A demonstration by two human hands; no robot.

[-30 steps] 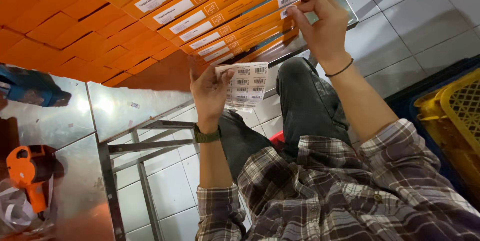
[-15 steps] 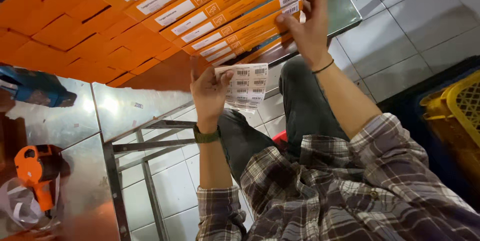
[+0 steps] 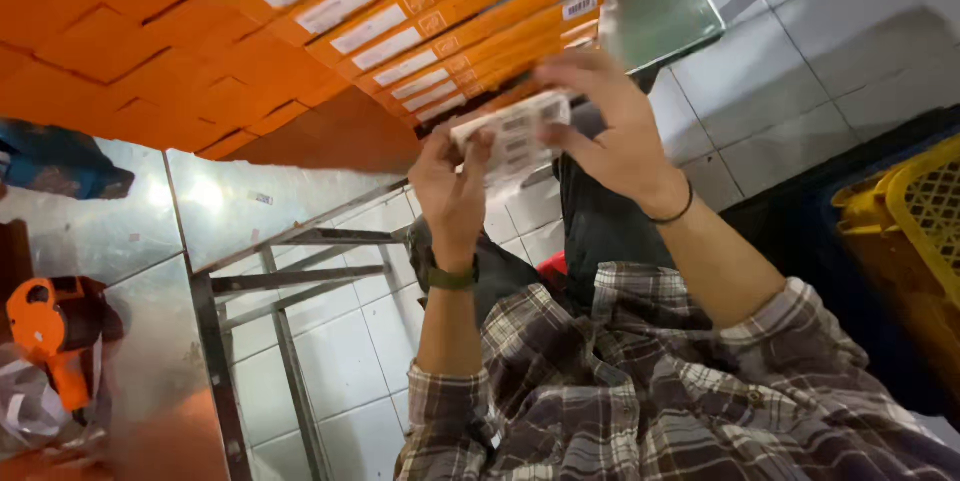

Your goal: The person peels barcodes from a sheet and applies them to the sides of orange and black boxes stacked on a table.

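Head view: both hands are up on a white sheet of small printed labels (image 3: 510, 131), left hand (image 3: 452, 191) pinching its lower edge, right hand (image 3: 610, 131) gripping the far side. Sheet sits just below the stack of flat orange cardboard boxes (image 3: 300, 31) on the shiny steel desk (image 3: 240, 206). Pale tiled floor (image 3: 800, 61) underneath.

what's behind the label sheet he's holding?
Behind the label sheet, held by the left hand and right hand, are stacked orange boxes bearing white labels. The sheet and hands cover the stack's lowest boxes.
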